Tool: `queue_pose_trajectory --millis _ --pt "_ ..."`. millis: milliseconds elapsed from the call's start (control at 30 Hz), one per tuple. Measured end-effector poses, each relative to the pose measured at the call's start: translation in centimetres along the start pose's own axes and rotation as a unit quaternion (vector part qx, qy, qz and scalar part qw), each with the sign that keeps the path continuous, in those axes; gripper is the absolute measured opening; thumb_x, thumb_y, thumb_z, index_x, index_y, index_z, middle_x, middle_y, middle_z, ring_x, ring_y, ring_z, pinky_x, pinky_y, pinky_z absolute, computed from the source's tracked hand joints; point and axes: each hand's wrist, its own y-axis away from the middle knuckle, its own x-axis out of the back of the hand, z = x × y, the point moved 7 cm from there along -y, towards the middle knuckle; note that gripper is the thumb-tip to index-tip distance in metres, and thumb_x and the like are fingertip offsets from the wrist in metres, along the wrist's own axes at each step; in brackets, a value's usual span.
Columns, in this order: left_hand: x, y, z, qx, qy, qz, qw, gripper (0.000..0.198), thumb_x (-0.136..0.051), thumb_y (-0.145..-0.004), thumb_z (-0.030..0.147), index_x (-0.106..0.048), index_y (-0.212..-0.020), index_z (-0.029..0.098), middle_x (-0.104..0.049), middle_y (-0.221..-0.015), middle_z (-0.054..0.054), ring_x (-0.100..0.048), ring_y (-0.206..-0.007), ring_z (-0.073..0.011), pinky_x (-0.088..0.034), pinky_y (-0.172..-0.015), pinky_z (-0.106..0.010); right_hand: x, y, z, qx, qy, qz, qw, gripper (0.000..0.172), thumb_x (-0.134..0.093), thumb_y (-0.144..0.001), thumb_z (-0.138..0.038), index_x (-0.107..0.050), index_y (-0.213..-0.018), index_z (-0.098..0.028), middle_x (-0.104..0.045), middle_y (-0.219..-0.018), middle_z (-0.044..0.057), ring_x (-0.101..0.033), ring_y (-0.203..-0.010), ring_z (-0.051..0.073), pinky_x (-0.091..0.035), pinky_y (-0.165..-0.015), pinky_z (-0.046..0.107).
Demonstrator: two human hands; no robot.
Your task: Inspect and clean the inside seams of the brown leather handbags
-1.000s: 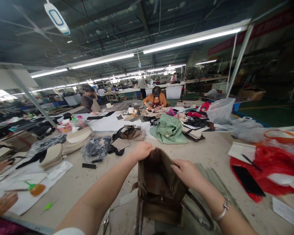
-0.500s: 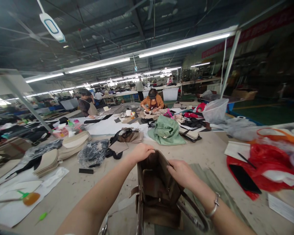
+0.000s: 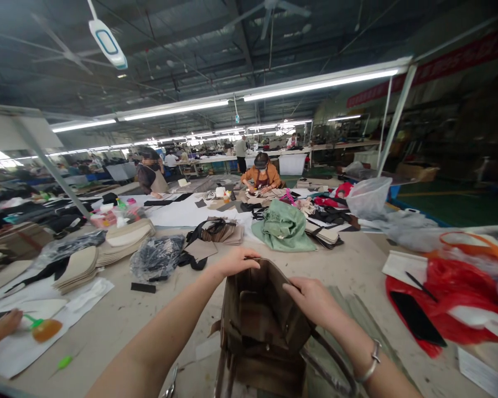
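Observation:
A brown bag [image 3: 261, 326] stands upright on the worktable [image 3: 149, 309] right in front of me, its mouth held apart. My left hand [image 3: 236, 261] is closed on the far left rim of the bag. My right hand [image 3: 311, 301] grips the right rim, fingers curled over the edge. A metal bracelet [image 3: 367, 362] sits on my right wrist. The bag's strap [image 3: 336, 370] loops down on its right side.
Stacks of beige cut pieces [image 3: 103, 251], a black plastic bundle [image 3: 155, 257], a green bag [image 3: 284, 226], a red plastic sheet with a phone [image 3: 417, 318] on it. Scissors [image 3: 170, 384] lie near my left arm. Another person's hand [image 3: 0, 326] is at far left; two workers sit beyond.
The bag's mouth has been pulled wider, showing more of the inside. My hands stay on the rims. Another person's hand has returned at the far left.

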Motion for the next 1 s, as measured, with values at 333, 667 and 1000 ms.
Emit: queue_pose_trajectory --millis 333,667,1000 --pt "1.5 4.1 -1.4 0.158 -0.151 0.067 0.974 0.037 -0.053 -0.081 0.038 -0.062 -0.111 0.02 -0.068 -0.104 -0.007 -0.063 -0.092 -0.0228 -0.047 -0.081 -0.031 1.3 -4.0 -2.0 0.076 0.058 0.053 0.994 0.041 -0.053 -0.083 -0.039 -0.055 -0.12 -0.022 -0.063 -0.111 0.007 -0.058 -0.097 0.021 -0.042 -0.084 0.031" --pt "0.6 2.8 -0.9 0.14 -0.227 0.036 0.963 0.029 -0.044 -0.086 0.031 -0.068 -0.082 0.016 -0.069 -0.083 -0.012 -0.064 -0.079 -0.0244 -0.047 -0.07 -0.032 -0.3 -7.9 -4.7 0.133 0.257 0.018 0.957 0.026 -0.045 -0.089 -0.029 -0.066 -0.078 -0.017 -0.066 -0.08 0.009 -0.061 -0.076 0.022 -0.04 -0.063 0.028" --pt "0.6 2.9 -1.7 0.123 -0.19 0.011 0.974 0.03 -0.042 -0.087 0.032 -0.068 -0.086 0.017 -0.069 -0.086 -0.01 -0.063 -0.083 -0.0222 -0.045 -0.072 -0.029 -0.4 -8.3 -4.7 0.172 0.287 -0.018 0.942 0.037 -0.035 -0.093 -0.045 -0.065 -0.095 -0.024 -0.067 -0.089 0.004 -0.062 -0.079 0.019 -0.041 -0.064 0.027"
